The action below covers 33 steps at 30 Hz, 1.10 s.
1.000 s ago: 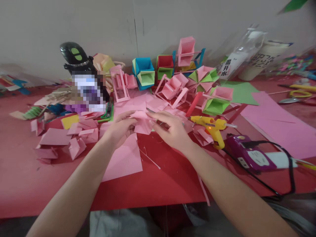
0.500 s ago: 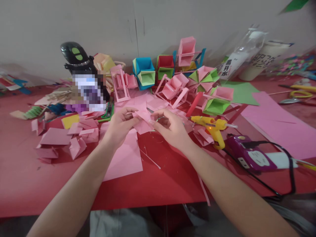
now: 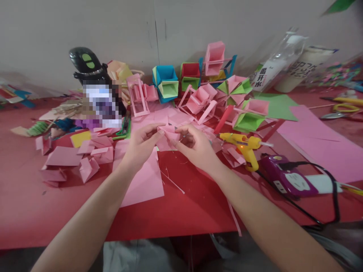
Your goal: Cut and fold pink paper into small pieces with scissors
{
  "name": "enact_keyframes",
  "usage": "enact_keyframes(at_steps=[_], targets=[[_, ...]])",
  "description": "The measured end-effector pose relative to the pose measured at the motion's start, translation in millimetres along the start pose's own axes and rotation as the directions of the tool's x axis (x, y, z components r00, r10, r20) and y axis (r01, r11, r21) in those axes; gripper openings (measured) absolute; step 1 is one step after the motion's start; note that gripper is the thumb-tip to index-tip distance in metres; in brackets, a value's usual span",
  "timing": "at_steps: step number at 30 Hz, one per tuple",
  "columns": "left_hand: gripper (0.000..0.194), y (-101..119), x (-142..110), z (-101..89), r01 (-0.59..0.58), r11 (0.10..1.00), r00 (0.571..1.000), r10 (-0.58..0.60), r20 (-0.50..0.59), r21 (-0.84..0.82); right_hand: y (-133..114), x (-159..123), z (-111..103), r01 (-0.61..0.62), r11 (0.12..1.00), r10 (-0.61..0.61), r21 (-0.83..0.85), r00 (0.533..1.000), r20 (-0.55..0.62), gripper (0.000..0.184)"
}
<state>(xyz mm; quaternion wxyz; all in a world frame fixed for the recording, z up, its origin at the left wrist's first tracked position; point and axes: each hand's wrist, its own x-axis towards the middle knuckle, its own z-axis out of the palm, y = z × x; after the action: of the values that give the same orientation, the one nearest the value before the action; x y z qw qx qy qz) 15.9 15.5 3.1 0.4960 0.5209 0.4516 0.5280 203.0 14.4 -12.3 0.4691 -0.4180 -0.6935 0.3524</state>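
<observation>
Between my two hands is a small piece of folded pink paper [image 3: 170,133], its top edges bent over. My left hand [image 3: 143,143] pinches its left side with thumb and fingers. On the right side my right hand [image 3: 193,145] grips it the same way, the fingertips partly hidden behind the paper. Under my left forearm lies a flat pink sheet [image 3: 144,185]. Behind the hands, more pink paper [image 3: 159,115] is spread out. A yellow hot glue gun [image 3: 244,145] with a lit orange light lies right of my right hand.
Folded pink pieces [image 3: 87,170] lie at the left. Paper models, such as a blue and green box wheel [image 3: 165,83], stand along the wall. A phone in a black stand [image 3: 104,98], a purple power device [image 3: 292,177] with a black cord, a bottle [image 3: 275,64] and scissors [image 3: 337,111] surround the work area.
The pink paper has turned between my fingers, and its pointed flap now shows as a folded-over top edge. Both hands have shifted only slightly.
</observation>
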Motion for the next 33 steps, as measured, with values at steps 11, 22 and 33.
enact_keyframes(at_steps=[11,22,33], targets=[[0.025,3.9,-2.3,-0.1,-0.112,0.965,0.994,0.112,0.014,0.237,-2.6,-0.9,-0.5,-0.071,0.997,0.071,-0.042,0.997,-0.013,0.039],[0.027,5.4,-6.3,12.3,-0.153,0.947,0.986,0.167,-0.026,0.281,-4.4,-1.2,5.0,-0.065,0.996,0.062,-0.066,0.997,-0.048,0.037],[0.022,6.2,-6.0,10.1,-0.155,0.941,0.988,0.153,0.030,0.300,-4.0,-1.2,3.4,-0.111,0.993,0.108,-0.043,0.992,-0.060,0.053]])
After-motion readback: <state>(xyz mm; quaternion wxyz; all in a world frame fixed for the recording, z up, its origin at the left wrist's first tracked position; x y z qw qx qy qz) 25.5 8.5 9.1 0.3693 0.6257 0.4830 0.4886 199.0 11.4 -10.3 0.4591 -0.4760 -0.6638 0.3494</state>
